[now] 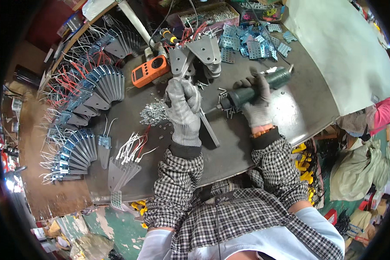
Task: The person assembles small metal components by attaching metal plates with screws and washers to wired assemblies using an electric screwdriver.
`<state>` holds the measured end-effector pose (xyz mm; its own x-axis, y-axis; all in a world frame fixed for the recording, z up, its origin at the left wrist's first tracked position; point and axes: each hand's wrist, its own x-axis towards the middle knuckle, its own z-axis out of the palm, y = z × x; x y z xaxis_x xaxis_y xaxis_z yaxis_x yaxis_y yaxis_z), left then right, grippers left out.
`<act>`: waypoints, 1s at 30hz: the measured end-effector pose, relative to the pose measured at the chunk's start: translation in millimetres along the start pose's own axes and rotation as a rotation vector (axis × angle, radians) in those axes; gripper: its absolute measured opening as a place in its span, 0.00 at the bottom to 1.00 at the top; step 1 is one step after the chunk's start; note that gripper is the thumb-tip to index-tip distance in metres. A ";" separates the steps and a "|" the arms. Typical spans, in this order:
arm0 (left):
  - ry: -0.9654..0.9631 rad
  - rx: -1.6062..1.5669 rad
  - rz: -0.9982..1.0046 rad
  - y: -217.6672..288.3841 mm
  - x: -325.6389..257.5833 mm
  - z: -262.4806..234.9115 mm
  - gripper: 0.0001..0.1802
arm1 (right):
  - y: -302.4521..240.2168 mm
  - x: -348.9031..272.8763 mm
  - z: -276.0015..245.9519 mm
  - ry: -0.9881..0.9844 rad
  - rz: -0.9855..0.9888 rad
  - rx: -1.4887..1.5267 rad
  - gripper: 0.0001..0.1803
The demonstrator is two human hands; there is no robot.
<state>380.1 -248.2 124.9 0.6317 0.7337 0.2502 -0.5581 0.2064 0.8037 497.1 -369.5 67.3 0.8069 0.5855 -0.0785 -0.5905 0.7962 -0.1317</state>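
Dark grey workbench, head view: fanned rows of grey metal brackets with white and red wires along its left side; blue perforated metal plates at the far edge.
Left hand: grey-gloved, closed around a narrow grey metal piece, which slants toward the near edge.
Right hand: grey-gloved, wrapped around a dark green cylindrical tool, its tip pointing toward the left hand; contact with the piece: cannot tell.
Beside the left hand: heaped small silver nuts, orange rectangular meter.
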 end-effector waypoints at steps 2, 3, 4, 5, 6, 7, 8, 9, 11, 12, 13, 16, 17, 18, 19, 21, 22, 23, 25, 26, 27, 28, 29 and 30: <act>0.005 0.018 -0.020 4.6 -1.5 3.2 0.24 | -2.3 -5.6 -5.3 -0.068 0.030 0.123 0.24; 0.012 0.038 -0.050 8.7 -2.2 3.1 0.24 | 3.2 -12.6 -2.9 -0.076 0.043 0.125 0.24; -0.056 0.040 -0.034 9.9 -2.5 -6.0 0.24 | 9.5 -21.5 -0.2 -0.050 0.068 -0.040 0.24; -0.058 0.039 -0.030 13.1 -2.6 -3.7 0.24 | 11.1 -28.1 2.2 -0.019 0.077 -0.208 0.25; 0.003 0.132 -0.073 19.0 -3.7 0.3 0.22 | 12.4 -29.5 -1.9 0.000 0.098 -0.221 0.25; 0.065 0.227 -0.115 23.1 -5.4 2.3 0.22 | 11.5 -30.1 -3.1 -0.004 0.098 -0.221 0.25; 0.100 0.211 -0.152 28.3 -8.3 -2.3 0.20 | 10.8 -30.3 -4.4 0.018 0.100 -0.225 0.25; 0.132 0.269 -0.150 34.3 -10.1 -2.9 0.22 | 9.0 -29.0 -6.4 0.041 0.101 -0.229 0.25; 0.112 0.094 -0.289 36.4 2.4 -18.2 0.21 | 4.7 -23.6 -14.4 -0.015 0.096 -0.219 0.23; 0.090 0.099 -0.291 42.4 8.3 -22.8 0.19 | 5.1 -24.3 -13.4 -0.003 0.083 -0.211 0.23; 0.152 0.057 -0.253 35.7 21.8 -35.7 0.18 | 4.3 -25.0 -13.0 0.012 0.066 -0.204 0.23; 0.219 0.314 0.098 23.8 88.7 -80.8 0.12 | 4.6 -26.4 -7.9 0.017 0.063 -0.223 0.22; 0.176 0.423 0.156 20.4 113.7 -95.8 0.14 | 3.4 -27.6 -6.4 0.022 0.064 -0.223 0.22; 0.222 0.381 0.157 21.5 134.5 -111.1 0.14 | 7.7 -28.5 -4.4 0.010 0.083 -0.220 0.22; 0.258 0.329 0.149 15.1 155.3 -120.6 0.15 | 8.9 -28.6 -4.8 -0.011 0.088 -0.224 0.22; 0.291 0.368 0.148 2.1 184.7 -129.6 0.16 | 9.5 -28.3 -5.9 -0.034 0.090 -0.227 0.22; 0.329 0.410 0.147 -0.1 197.6 -135.0 0.16 | 11.4 -28.5 -4.9 -0.042 0.110 -0.215 0.22; 0.279 0.449 0.147 -5.3 206.2 -129.5 0.19 | 9.7 -27.7 -6.9 -0.038 0.114 -0.208 0.22; 0.334 1.510 0.282 -11.0 198.1 -133.2 0.20 | 11.4 -26.3 -7.9 -0.041 0.118 -0.205 0.22; 0.325 1.504 0.275 -10.3 189.7 -121.2 0.20 | 9.1 -25.6 -9.6 -0.037 0.111 -0.204 0.22; 0.387 1.603 0.494 -0.3 178.4 -112.9 0.21 | 10.2 -26.4 -6.9 -0.037 0.117 -0.205 0.22; 0.436 1.688 0.714 6.3 164.6 -101.8 0.21 | 10.1 -26.3 -5.8 -0.004 0.113 -0.220 0.22; 0.307 1.361 0.685 12.4 141.0 -82.3 0.17 | 5.4 -26.4 -8.2 0.041 0.096 -0.236 0.23; 0.192 1.123 0.538 32.9 107.4 -71.3 0.14 | 6.0 -26.2 -8.0 0.044 0.105 -0.232 0.23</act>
<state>391.2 -116.5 139.7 0.3265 0.6551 0.6813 0.1038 -0.7413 0.6631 472.6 -381.2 60.7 0.7445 0.6516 -0.1456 -0.6557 0.6724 -0.3434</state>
